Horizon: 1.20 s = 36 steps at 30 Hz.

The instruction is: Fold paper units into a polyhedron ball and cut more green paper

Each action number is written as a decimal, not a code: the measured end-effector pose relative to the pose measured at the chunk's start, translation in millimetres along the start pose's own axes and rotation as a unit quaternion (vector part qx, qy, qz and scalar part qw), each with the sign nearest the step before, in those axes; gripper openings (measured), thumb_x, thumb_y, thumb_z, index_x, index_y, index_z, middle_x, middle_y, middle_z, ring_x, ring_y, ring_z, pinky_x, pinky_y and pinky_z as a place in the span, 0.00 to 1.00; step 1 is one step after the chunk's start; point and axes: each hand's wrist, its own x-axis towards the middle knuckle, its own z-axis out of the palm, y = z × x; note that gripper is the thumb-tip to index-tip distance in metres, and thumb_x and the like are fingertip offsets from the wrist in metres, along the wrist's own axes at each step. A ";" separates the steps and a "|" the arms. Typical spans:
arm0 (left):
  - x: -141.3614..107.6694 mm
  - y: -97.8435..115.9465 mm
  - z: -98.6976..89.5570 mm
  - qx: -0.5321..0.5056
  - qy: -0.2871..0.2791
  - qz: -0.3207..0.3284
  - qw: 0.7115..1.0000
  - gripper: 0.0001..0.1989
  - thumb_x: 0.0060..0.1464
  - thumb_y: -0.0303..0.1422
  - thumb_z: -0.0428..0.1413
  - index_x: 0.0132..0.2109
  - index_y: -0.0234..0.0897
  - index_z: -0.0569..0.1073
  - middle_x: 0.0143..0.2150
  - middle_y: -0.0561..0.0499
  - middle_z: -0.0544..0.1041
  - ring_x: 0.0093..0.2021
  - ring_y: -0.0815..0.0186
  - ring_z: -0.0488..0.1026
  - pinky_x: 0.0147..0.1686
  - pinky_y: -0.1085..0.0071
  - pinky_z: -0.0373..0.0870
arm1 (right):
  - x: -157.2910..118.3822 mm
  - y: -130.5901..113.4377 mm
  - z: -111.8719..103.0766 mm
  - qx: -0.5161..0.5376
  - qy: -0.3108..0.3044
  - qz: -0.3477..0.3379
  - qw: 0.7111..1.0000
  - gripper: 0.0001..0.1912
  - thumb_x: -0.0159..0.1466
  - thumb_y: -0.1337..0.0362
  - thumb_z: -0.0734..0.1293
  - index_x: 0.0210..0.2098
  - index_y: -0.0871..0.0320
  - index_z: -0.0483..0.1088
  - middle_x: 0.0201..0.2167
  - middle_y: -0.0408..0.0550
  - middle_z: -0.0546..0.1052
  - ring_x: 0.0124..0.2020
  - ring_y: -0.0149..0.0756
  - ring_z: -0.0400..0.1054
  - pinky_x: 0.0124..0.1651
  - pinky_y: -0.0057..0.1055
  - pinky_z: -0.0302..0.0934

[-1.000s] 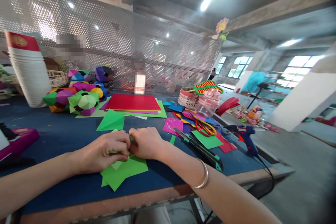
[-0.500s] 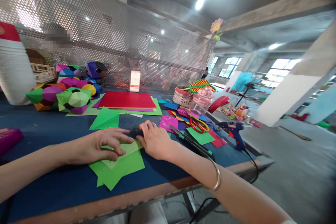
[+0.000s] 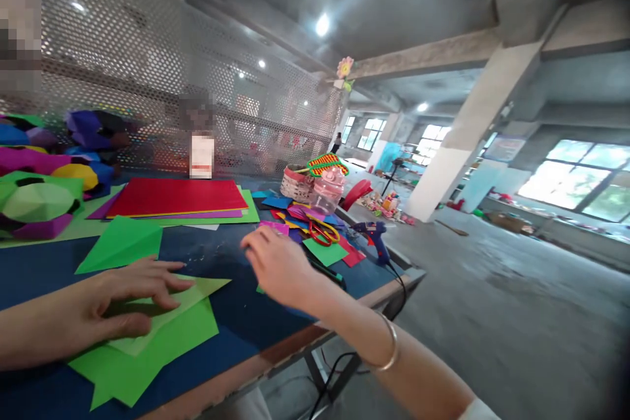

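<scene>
My left hand (image 3: 132, 302) lies with spread fingers on a folded light-green sheet of paper (image 3: 191, 298), holding it against the table. Under that sheet are brighter green paper pieces (image 3: 170, 341) with pointed corners. My right hand (image 3: 278, 266) is off the paper, above the table to its right, with loosely bent fingers and nothing visible in them. Partly hidden behind my right wrist is a dark cutter knife (image 3: 332, 273) with a green end. A creased green paper (image 3: 123, 243) rests just beyond my left hand.
A red paper stack (image 3: 182, 197) lies at the back, beside colourful paper balls (image 3: 42, 200). Scissors (image 3: 322, 233) sit on paper scraps (image 3: 327, 251). A glue gun (image 3: 377, 239), a clear jar (image 3: 327, 193) and a woven basket (image 3: 295, 184) stand at the right. Behind is a perforated screen (image 3: 236, 118).
My right hand has let go of the light-green paper's right end and moved right, away from it. My left hand stays on the paper. The view has swung to the right.
</scene>
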 end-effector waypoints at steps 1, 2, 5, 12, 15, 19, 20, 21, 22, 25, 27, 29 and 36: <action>0.2 -0.4 1.2 0.004 0.008 0.014 1.000 0.12 0.62 0.48 0.57 0.48 0.56 0.81 0.62 0.58 0.78 0.69 0.45 0.63 0.70 0.43 0.52 | -5.5 13.2 -8.6 0.000 -0.001 0.036 0.999 0.11 0.74 0.66 0.58 0.50 0.56 0.70 0.50 0.50 0.75 0.49 0.39 0.71 0.50 0.34 0.63; 0.9 0.3 1.0 0.006 0.016 0.026 1.000 0.12 0.62 0.47 0.57 0.49 0.57 0.81 0.61 0.59 0.78 0.69 0.45 0.64 0.70 0.40 0.50 | -11.4 27.1 -16.3 -0.002 -0.001 0.083 0.997 0.11 0.74 0.66 0.58 0.48 0.56 0.71 0.50 0.50 0.75 0.50 0.39 0.70 0.51 0.34 0.62; 4.7 7.5 -7.3 0.014 0.010 0.046 0.999 0.12 0.61 0.41 0.60 0.52 0.57 0.80 0.60 0.58 0.79 0.68 0.45 0.66 0.69 0.40 0.52 | -31.6 62.9 -28.6 -0.003 -0.019 0.157 0.987 0.11 0.75 0.63 0.59 0.43 0.58 0.72 0.44 0.52 0.77 0.48 0.40 0.71 0.51 0.35 0.61; 9.0 26.9 -26.1 0.044 -0.074 0.016 0.996 0.19 0.62 0.33 0.59 0.59 0.58 0.77 0.64 0.57 0.75 0.69 0.48 0.65 0.68 0.41 0.54 | -62.0 72.6 -12.7 0.005 -0.098 0.176 0.979 0.14 0.70 0.56 0.67 0.50 0.59 0.71 0.49 0.55 0.77 0.49 0.46 0.73 0.50 0.37 0.62; 9.5 26.0 -24.1 0.040 -0.077 0.025 0.996 0.19 0.62 0.34 0.59 0.59 0.58 0.77 0.64 0.56 0.75 0.69 0.48 0.66 0.68 0.43 0.55 | -57.3 73.7 -15.3 0.018 -0.074 0.174 0.982 0.12 0.71 0.60 0.66 0.50 0.59 0.72 0.49 0.55 0.77 0.50 0.44 0.73 0.51 0.36 0.62; 9.4 20.6 -22.4 0.046 -0.079 0.024 0.996 0.19 0.63 0.36 0.59 0.59 0.60 0.76 0.64 0.57 0.75 0.69 0.49 0.66 0.67 0.47 0.59 | -48.2 79.9 -23.4 0.016 -0.015 0.184 0.983 0.13 0.71 0.58 0.66 0.51 0.59 0.72 0.50 0.55 0.77 0.51 0.43 0.72 0.52 0.36 0.61; 9.2 19.3 -22.5 0.049 -0.081 0.024 0.995 0.20 0.63 0.36 0.59 0.60 0.60 0.75 0.65 0.58 0.75 0.69 0.49 0.65 0.67 0.47 0.59 | -47.3 79.7 -23.2 0.010 -0.016 0.186 0.982 0.14 0.71 0.58 0.66 0.51 0.59 0.72 0.49 0.55 0.77 0.50 0.43 0.72 0.51 0.35 0.61; 8.9 18.1 -22.7 0.051 -0.081 0.028 0.995 0.20 0.64 0.36 0.58 0.61 0.61 0.75 0.65 0.58 0.74 0.69 0.49 0.65 0.67 0.47 0.59 | -47.0 78.5 -22.0 0.003 -0.027 0.188 0.982 0.13 0.71 0.58 0.66 0.51 0.59 0.72 0.48 0.55 0.77 0.50 0.43 0.72 0.51 0.35 0.61; 8.7 17.1 -22.9 0.051 -0.081 0.035 0.995 0.20 0.64 0.36 0.59 0.61 0.61 0.74 0.65 0.58 0.74 0.69 0.48 0.65 0.67 0.47 0.60 | -47.4 76.6 -19.9 -0.004 -0.045 0.191 0.981 0.13 0.71 0.58 0.66 0.50 0.59 0.72 0.48 0.55 0.77 0.49 0.44 0.72 0.50 0.35 0.61; 8.8 15.9 -23.3 0.041 -0.076 0.047 0.995 0.21 0.63 0.36 0.59 0.61 0.61 0.74 0.65 0.57 0.75 0.68 0.47 0.66 0.65 0.48 0.64 | -49.6 72.1 -14.0 -0.018 -0.094 0.196 0.976 0.12 0.70 0.58 0.67 0.46 0.60 0.73 0.46 0.57 0.77 0.47 0.45 0.73 0.48 0.36 0.62; 9.1 16.3 -22.9 0.044 -0.080 0.041 0.995 0.21 0.63 0.36 0.59 0.61 0.61 0.74 0.65 0.57 0.75 0.68 0.46 0.67 0.65 0.47 0.64 | -48.6 76.1 -14.7 -0.008 -0.089 0.194 0.977 0.13 0.70 0.56 0.67 0.46 0.59 0.74 0.46 0.56 0.78 0.47 0.44 0.73 0.48 0.35 0.62; 9.4 17.1 -21.8 0.049 -0.077 0.039 0.995 0.21 0.63 0.36 0.59 0.61 0.61 0.75 0.65 0.57 0.75 0.68 0.46 0.66 0.65 0.47 0.64 | -43.4 88.8 -18.7 0.005 -0.060 0.202 0.978 0.14 0.72 0.55 0.63 0.46 0.58 0.74 0.47 0.53 0.78 0.48 0.41 0.73 0.49 0.34 0.61; 9.2 18.3 -19.1 0.052 -0.075 0.025 0.995 0.19 0.62 0.37 0.59 0.59 0.60 0.76 0.65 0.56 0.75 0.69 0.45 0.65 0.67 0.45 0.60 | -15.1 157.7 -8.8 0.004 -0.032 0.286 0.958 0.08 0.64 0.64 0.69 0.43 0.59 0.74 0.33 0.48 0.78 0.37 0.40 0.72 0.41 0.32 0.60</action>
